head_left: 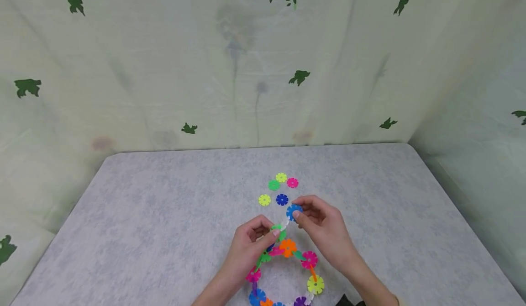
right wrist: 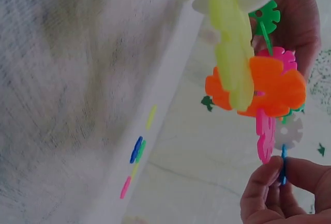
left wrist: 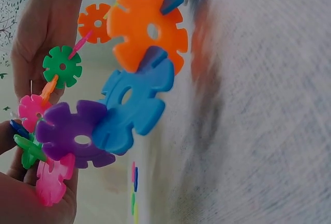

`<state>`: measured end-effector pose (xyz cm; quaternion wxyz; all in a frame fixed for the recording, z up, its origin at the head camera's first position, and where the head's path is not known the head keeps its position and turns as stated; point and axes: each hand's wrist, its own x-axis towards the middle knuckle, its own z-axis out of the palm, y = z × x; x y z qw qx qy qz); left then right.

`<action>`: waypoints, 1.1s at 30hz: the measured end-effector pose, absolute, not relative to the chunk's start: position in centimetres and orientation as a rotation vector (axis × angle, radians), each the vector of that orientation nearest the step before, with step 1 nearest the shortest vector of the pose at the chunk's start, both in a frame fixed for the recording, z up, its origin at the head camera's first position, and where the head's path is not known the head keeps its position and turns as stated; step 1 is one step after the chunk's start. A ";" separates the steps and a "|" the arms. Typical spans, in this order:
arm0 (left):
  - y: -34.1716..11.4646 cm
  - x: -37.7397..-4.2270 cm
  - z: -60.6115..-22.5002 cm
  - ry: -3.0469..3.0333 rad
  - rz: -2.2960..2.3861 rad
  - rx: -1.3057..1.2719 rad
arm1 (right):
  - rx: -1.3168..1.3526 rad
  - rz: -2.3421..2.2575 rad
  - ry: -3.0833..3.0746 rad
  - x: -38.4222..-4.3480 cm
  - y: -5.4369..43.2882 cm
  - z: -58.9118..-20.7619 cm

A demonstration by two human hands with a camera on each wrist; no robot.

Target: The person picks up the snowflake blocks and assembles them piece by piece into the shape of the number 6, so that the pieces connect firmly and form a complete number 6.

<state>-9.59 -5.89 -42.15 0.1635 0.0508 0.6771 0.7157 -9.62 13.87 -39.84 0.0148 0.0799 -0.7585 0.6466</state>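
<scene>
A closed ring of colourful notched plastic discs, slotted edge to edge, hangs between and below the hands, with an orange disc (head_left: 288, 248) at its far side and a yellow disc (head_left: 315, 284) at the right. My left hand (head_left: 251, 244) pinches the chain by its green discs (head_left: 281, 235). Between the thumb and fingers of my right hand (head_left: 326, 233) is a blue disc (head_left: 292, 211), seen edge-on in the right wrist view. A white disc (right wrist: 288, 132) joins it to the green part of the chain. In the left wrist view, a purple disc (left wrist: 77, 133) hangs nearest the left hand's palm.
Several loose discs lie on the grey table (head_left: 164, 214) beyond the hands, among them a dark blue disc (head_left: 281, 199), a pink disc (head_left: 292, 182) and a green disc (head_left: 274, 185). A pale leaf-patterned curtain (head_left: 164, 68) rises behind the table. Something black (head_left: 345, 301) shows at the bottom edge.
</scene>
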 end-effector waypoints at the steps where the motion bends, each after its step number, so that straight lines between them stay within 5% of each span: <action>1: -5.9 -9.6 -42.1 1.934 2.039 0.140 | 0.258 2.009 -2.370 -9.6 13.9 -39.8; 23: -5.8 -10.0 -42.3 1.886 2.019 0.032 | 0.414 2.069 -2.467 -10.7 15.2 -40.8; 33: -6.5 -10.5 -42.7 1.748 2.059 -0.059 | 0.434 1.877 -2.620 -13.9 17.1 -41.3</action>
